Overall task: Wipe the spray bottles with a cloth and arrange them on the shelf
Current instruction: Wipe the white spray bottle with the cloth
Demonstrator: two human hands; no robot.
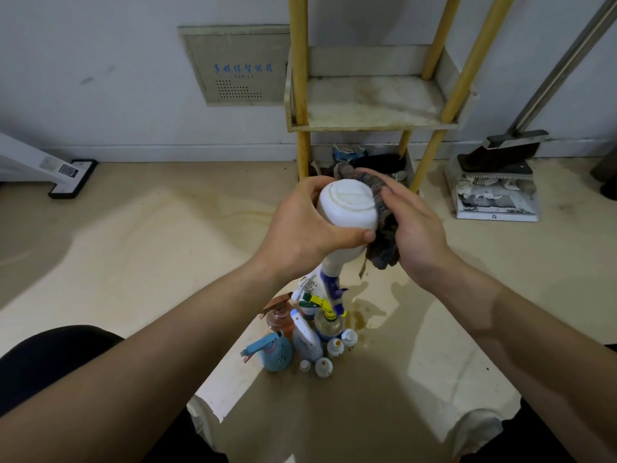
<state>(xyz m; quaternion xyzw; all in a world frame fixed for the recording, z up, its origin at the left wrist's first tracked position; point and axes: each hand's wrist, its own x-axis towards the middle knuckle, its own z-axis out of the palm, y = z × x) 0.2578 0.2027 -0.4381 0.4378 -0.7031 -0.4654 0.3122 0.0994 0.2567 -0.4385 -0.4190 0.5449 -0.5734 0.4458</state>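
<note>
Bottle (347, 208) between hands, shelf (367, 127) edge beyond

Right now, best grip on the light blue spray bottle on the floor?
Probably the neck under the trigger head of the light blue spray bottle, coming from the left: its round body is wide, other bottles crowd its right, and the nozzle points left, so approach slightly from above.

Head camera looks down, close over floor (133, 245).
</note>
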